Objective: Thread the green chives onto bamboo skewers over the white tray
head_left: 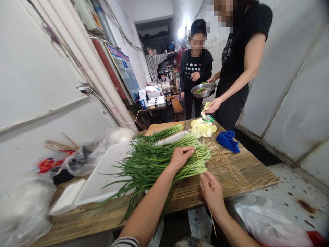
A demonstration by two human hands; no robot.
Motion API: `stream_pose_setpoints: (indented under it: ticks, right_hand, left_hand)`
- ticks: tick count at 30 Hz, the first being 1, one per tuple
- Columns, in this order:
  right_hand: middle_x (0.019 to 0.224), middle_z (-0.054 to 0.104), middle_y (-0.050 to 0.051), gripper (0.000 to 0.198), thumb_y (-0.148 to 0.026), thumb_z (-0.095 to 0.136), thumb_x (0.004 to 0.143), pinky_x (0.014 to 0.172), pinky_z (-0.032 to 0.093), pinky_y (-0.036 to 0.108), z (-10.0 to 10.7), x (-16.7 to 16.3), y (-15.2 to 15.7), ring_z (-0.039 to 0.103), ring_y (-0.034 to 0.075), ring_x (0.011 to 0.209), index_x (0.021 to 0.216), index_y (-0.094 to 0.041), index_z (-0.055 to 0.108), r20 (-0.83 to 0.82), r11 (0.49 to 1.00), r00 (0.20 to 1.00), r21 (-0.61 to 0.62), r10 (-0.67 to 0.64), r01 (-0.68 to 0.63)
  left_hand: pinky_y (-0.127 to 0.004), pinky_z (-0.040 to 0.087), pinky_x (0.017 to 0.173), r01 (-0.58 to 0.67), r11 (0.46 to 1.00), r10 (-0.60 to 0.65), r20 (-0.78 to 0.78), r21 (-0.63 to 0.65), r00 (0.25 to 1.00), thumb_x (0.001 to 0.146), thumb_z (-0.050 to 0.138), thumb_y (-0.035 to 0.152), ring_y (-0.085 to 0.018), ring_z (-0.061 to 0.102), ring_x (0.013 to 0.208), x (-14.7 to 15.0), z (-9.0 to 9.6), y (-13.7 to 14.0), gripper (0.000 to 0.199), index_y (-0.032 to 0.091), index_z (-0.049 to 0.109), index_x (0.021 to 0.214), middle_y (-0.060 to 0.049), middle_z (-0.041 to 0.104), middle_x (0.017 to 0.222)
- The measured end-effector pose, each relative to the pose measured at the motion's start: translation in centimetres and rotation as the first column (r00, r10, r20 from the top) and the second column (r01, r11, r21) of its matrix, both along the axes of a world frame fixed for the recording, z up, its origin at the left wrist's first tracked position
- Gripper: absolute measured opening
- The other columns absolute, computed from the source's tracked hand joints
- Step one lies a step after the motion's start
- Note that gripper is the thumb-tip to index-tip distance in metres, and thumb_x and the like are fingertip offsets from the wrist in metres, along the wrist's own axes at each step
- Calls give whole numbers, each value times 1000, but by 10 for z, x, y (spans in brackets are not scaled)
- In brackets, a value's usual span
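A large heap of garlic chives (154,157) lies across a white plastic tray, pale cut ends pointing right. My left hand (180,159) is over these ends, thumb and fingertips pinched together on a thin pale chive stalk. My right hand (212,192) is closed at the near edge of the heap, its fingertips touching the stem ends. A thin bamboo skewer (214,225) sticks out below that hand; its upper part is hidden by the fingers. More bamboo skewers (227,159) lie loose on the table, right of the chives.
The wooden table (252,173) carries the white tray (92,187), a cutting board (151,128), cabbage leaves (203,128) and a blue cloth (228,141). Plastic bags (23,206) lie at left. Across the table one person holds a metal bowl (203,91) and a leaf; another stands behind.
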State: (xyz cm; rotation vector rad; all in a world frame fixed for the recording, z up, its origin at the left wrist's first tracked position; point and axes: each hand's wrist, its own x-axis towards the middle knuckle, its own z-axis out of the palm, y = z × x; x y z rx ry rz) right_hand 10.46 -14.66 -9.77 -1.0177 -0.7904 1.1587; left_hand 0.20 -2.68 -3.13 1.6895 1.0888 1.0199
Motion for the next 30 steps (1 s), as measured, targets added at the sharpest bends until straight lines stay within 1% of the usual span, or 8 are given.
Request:
stream_pose_setpoints:
  ticks: [4,8,10,13,17,22,25,30]
  right_hand:
    - [49,26,-10,32,-48,59,79,38,12,19,4,1,-1,19,6,42,89,-18,53,-10,1000,1000,-12,-2,2]
    - [50,27,-9,29,-47,60,79,38,13,19,4,3,-1,20,6,43,83,-19,53,-9,1000,1000,-12,6,-6]
    - [50,28,-9,28,-46,59,80,39,13,19,2,3,-1,20,6,43,85,-18,53,1,1000,1000,2,11,-11]
    - [50,28,-9,28,-45,59,81,39,13,19,0,3,0,20,6,43,85,-18,53,2,1000,1000,11,11,-11]
    - [48,26,-10,32,-49,60,78,38,12,18,3,3,-1,18,5,41,84,-18,53,2,1000,1000,-6,11,-11]
    - [48,26,-10,38,-51,62,75,36,11,18,7,4,-2,17,6,41,90,-17,55,0,999,1000,-30,20,-19]
    - [48,26,-10,38,-51,62,75,36,11,19,8,4,-2,18,6,41,91,-17,55,2,999,1000,-38,27,-27]
    - [47,28,-10,33,-50,63,75,35,12,18,10,4,-3,19,6,41,80,-19,54,1,999,1000,-36,17,-17]
  left_hand:
    - [-30,51,72,-2,1000,3,-28,8,1000,74,61,32,-18,65,72,0,-3,2,32,10,72,95,-7,73,81]
    - [-31,51,77,5,1000,-4,-38,25,999,75,61,31,-19,66,80,0,-5,2,29,13,72,94,-8,72,90]
    - [-32,51,81,12,999,-11,-33,32,999,75,61,30,-20,66,86,0,-5,2,28,13,72,94,-8,71,95]
    - [-33,50,85,14,999,-13,-31,34,999,75,61,30,-21,66,89,0,-4,1,27,13,72,93,-9,71,96]
    - [-33,50,86,-1,1000,2,-29,30,1000,75,61,29,-21,66,90,0,-3,1,27,12,72,93,-9,71,96]
    - [-33,50,86,-5,999,6,-23,35,1000,76,60,28,-21,66,90,0,-4,1,27,11,71,94,-9,71,97]
    - [-33,50,86,-1,999,2,-25,39,1000,76,60,27,-21,66,90,0,-4,2,26,12,72,93,-9,71,97]
    - [-33,49,87,-5,999,6,-18,45,1000,76,60,27,-20,66,91,0,-4,1,26,12,72,94,-9,71,97]
